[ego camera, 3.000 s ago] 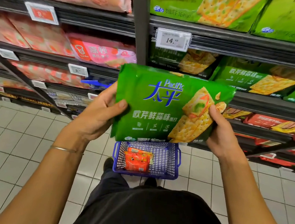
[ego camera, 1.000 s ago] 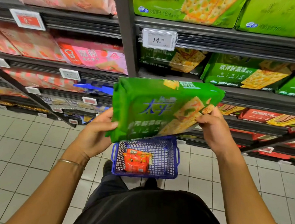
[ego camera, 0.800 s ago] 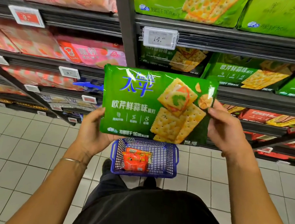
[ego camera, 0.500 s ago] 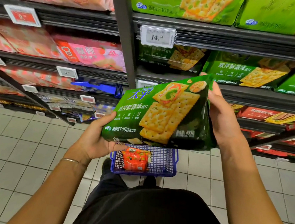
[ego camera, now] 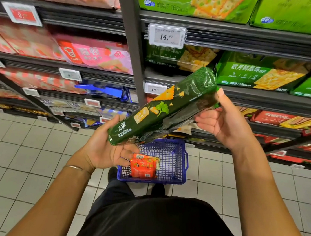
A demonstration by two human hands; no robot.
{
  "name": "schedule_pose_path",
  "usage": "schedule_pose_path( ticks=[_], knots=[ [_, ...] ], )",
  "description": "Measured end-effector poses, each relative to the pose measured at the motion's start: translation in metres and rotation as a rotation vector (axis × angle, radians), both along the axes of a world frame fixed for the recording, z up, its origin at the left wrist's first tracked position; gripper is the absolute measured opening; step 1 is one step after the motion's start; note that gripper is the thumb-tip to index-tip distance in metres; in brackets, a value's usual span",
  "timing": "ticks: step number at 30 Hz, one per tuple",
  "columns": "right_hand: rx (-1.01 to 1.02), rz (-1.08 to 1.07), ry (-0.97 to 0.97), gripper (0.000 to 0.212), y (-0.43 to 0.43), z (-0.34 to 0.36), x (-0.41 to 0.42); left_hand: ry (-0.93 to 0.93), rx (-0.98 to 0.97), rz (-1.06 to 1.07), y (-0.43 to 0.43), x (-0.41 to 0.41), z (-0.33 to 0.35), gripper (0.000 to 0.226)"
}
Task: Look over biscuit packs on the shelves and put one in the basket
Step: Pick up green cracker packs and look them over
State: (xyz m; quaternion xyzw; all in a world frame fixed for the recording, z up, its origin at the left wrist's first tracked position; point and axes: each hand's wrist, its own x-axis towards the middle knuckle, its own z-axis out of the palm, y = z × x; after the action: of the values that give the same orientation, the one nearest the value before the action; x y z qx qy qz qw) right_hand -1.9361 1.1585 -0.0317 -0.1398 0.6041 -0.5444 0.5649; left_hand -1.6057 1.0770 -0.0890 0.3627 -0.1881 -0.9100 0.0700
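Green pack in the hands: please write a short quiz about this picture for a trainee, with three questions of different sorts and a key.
1. True or false: the green pack lies in the basket.
2. What lies in the basket? A. an orange pack B. a bottle C. a tin
3. Which hands hold the green pack?

Key
1. False: it is held above the basket.
2. A
3. Both: the left hand at its lower end, the right hand at its upper end.

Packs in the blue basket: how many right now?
1: an orange pack lies in the blue basket, toward its left side. The green pack, held above it by the left hand and right hand, covers the basket's far left corner, so another could be hidden.
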Motion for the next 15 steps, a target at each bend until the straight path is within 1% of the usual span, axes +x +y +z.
schedule_pose_path(
  ticks=[4,8,13,15],
  knots=[
    [0.034,-0.032,0.001,0.075,0.008,0.001,0.000,-0.025,0.009,0.006,-0.001,-0.005,0.005,0.081],
    [0.037,-0.125,-0.040,0.067,0.016,-0.001,0.003,-0.056,0.012,0.024,-0.005,-0.010,0.009,0.074],
    [0.033,-0.118,-0.089,0.061,0.026,0.001,0.016,-0.036,-0.052,0.053,-0.014,-0.006,0.009,0.070],
    [0.014,-0.150,-0.145,0.065,0.035,0.003,0.022,-0.029,-0.099,0.046,-0.017,-0.004,0.012,0.063]
  ],
)
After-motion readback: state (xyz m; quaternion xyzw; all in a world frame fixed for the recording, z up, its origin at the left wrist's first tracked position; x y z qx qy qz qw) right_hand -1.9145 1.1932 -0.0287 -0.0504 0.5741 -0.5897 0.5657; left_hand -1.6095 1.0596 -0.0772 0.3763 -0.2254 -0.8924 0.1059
